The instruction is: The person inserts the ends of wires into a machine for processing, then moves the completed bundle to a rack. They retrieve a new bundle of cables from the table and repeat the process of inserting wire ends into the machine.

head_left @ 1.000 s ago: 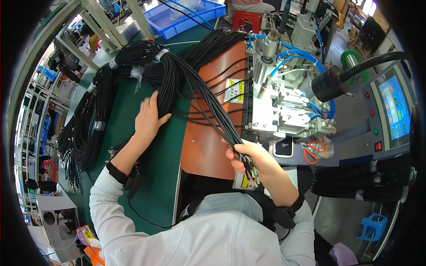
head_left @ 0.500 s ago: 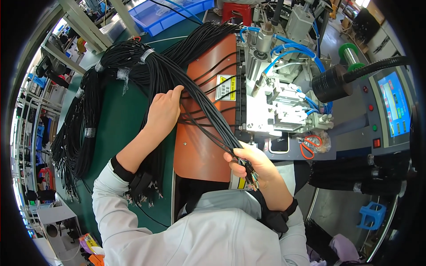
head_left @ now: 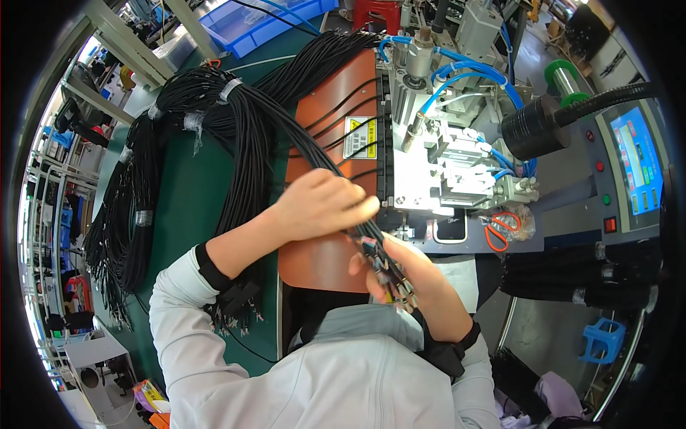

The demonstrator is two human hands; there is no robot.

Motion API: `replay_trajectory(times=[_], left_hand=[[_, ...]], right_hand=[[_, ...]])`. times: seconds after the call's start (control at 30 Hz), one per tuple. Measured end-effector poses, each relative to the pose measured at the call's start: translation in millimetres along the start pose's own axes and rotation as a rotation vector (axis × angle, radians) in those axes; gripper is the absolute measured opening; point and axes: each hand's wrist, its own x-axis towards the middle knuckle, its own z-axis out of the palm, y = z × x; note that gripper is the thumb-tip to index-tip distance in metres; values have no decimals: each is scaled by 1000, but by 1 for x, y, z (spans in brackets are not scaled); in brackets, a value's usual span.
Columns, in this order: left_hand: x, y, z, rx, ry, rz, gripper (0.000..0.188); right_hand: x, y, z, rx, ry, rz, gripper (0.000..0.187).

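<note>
A thick bundle of black cables (head_left: 307, 146) runs from the tied coils on the left, across the red-brown panel (head_left: 325, 264), to my hands. My left hand (head_left: 321, 204) is closed over the bundle near its lower end, knuckles up; its grip underneath is partly hidden. Just below, my right hand (head_left: 418, 275) curls its thumb and fingers round the bundle's end. Bare and coloured wire tips (head_left: 400, 289) stick out there, slightly blurred. Several single black cables (head_left: 339, 107) lie over the panel into the machine's black slotted edge (head_left: 384, 136).
The lit machine (head_left: 457, 161) with blue air hoses stands at the right. Beside it are orange-handled scissors (head_left: 493, 239), a dark lamp head (head_left: 532, 132) and a touch screen (head_left: 636, 161). More black cables (head_left: 143, 236) lie on the green table (head_left: 182, 279). A blue tray (head_left: 250, 32) sits at the back.
My left hand has moved right and down from the panel's left edge onto the bundle, close to my right hand. My right hand stays at the cable ends.
</note>
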Motion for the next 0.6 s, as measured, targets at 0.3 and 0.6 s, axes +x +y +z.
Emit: replay_trajectory(times=[0.3,0.6], left_hand=[[27,-2,24,-483,166,-10,21],[28,22,29,-444,64,42,16]], right_hand=[[-51,9,-28,-184,31,-365,48],[-38,15,-38,-984,664,-757,27]])
